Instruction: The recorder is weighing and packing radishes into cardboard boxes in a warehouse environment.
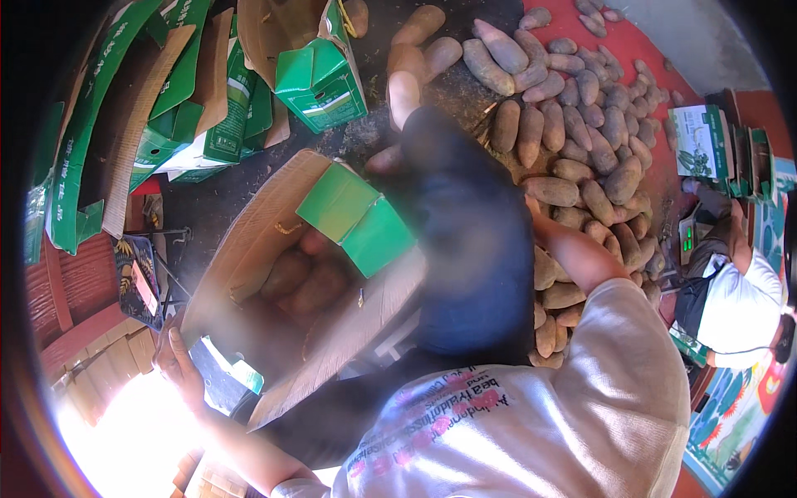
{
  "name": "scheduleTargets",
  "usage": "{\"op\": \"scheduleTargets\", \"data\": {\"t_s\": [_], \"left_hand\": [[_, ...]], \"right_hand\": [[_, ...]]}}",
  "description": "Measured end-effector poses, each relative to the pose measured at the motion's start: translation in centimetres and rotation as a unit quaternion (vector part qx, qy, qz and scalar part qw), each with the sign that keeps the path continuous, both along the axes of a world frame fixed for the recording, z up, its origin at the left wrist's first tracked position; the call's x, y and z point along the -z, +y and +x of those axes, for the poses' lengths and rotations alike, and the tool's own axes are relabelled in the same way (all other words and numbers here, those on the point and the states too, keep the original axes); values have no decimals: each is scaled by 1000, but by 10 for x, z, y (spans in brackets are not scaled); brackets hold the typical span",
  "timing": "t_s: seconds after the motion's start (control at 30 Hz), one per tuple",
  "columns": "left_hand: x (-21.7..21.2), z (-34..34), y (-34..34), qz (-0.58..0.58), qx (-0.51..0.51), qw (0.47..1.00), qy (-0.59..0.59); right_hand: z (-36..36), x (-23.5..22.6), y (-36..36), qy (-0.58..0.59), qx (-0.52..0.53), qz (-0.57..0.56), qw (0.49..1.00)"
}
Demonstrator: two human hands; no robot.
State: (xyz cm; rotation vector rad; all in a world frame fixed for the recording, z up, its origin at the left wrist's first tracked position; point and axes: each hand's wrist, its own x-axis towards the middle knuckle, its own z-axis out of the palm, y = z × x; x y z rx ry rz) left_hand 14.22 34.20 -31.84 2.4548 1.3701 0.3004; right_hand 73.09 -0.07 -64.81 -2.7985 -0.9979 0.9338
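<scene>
- Brown cardboard box (pixel 249 249) w/ green flaps sits open in front of me, tilted, several sweet potatoes (pixel 303 278) lying inside it.
- My left hand (pixel 178 361) grips the box's near corner at lower left, fingers curled over the edge; glare washes out the area just below it.
- My right forearm runs up toward the potato heap (pixel 573 124) at centre-right; the right hand itself is hidden behind my dark trouser leg (pixel 473 249), so I can't tell if it is clenched or slack, or holding anything.
- My bare foot (pixel 404 87) pokes out past the knee, resting on dark ground beside the nearest loose potatoes.
- The heap spreads over dark ground & a red mat (pixel 639 50), top centre to right.
- Green-and-white cartons (pixel 320 79), some flattened, are stacked upper left; one stands open just beyond the box.
- At far right another person in a white shirt (pixel 739 311) crouches near a small scale w/ a green display (pixel 687 239), well apart from my hands.
</scene>
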Motion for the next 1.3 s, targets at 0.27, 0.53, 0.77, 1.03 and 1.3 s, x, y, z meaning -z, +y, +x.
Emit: {"op": "scheduleTargets", "data": {"t_s": [0.27,0.53,0.77,1.03,1.3], "left_hand": [[11,0,3,-38,-85,995,-19],[4,6,10,-94,-27,995,-20],[12,1,9,-109,-51,989,-82],[9,-16,4,-17,2,1000,-14],[-18,11,-4,-27,29,998,-43]], "right_hand": [[-50,14,-58,13,-60,-3,998],[-11,45,-39,-5,-122,-54,991],[-16,57,-78,-38,-170,-80,982],[-2,89,-71,-100,-237,-104,961],[70,76,-65,-203,-308,-158,916]]}}
